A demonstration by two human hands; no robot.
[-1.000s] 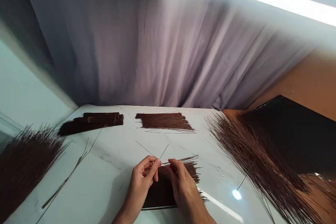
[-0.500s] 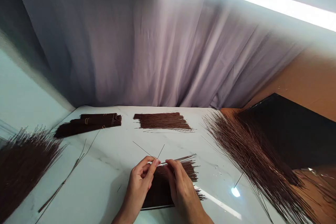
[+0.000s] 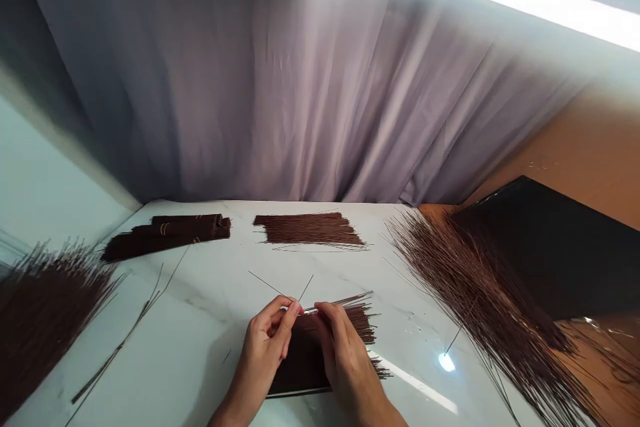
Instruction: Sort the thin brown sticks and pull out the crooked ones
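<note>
A flat bunch of thin dark brown sticks [image 3: 350,327] lies on the white marble table [image 3: 210,300] just in front of me. My left hand [image 3: 265,340] pinches a couple of thin loose sticks [image 3: 273,287] whose ends poke up and away from it. My right hand [image 3: 340,350] rests with curled fingers on the bunch, fingertips touching the same sticks beside the left hand's thumb.
A large fanned heap of sticks [image 3: 480,293] spreads at the right, beside a dark glossy sheet [image 3: 565,247]. Another heap [image 3: 40,307] lies at the left edge. Tied bundles [image 3: 170,233] and a neat flat pile [image 3: 310,230] lie at the back. Stray sticks [image 3: 125,340] lie at the left. A grey curtain [image 3: 300,93] hangs behind.
Both hands stay together at the bunch with only slight finger movement. The view has shifted a little.
</note>
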